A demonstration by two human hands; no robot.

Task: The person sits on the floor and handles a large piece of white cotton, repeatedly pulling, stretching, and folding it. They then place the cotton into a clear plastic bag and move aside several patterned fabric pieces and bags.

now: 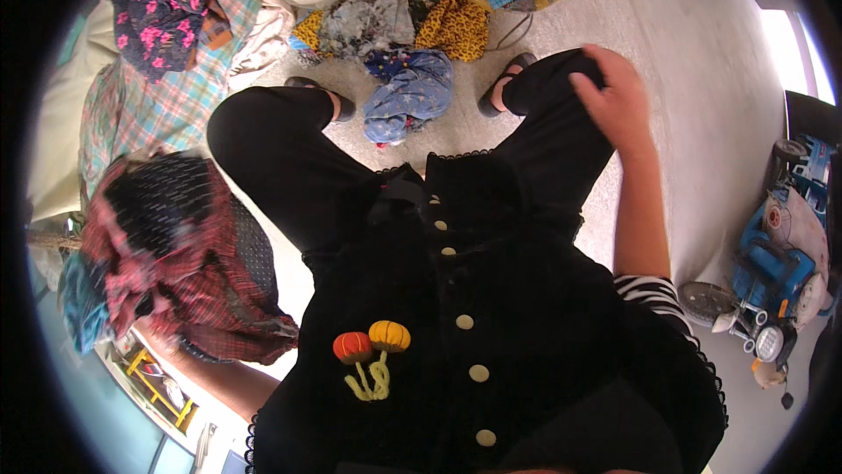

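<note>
At the lower left, my left hand (154,334) is mostly hidden under a bundle of red plaid cloth (223,303), which it grips. Bundled with it are a black cloth with pale flecks (161,201) and a dark dotted cloth (253,244); motion blurs part of this bundle. My right hand (615,96) rests on my right knee, thumb spread from the fingers, holding nothing. On the floor between my feet lies a crumpled blue cloth with white stars (411,89).
Beyond my feet lie a yellow-and-black patterned cloth (454,27) and a grey printed cloth (371,17). Pastel plaid fabric (174,102) and a dark pink-flowered cloth (154,20) are piled at upper left. A blue toy vehicle (779,263) stands at right.
</note>
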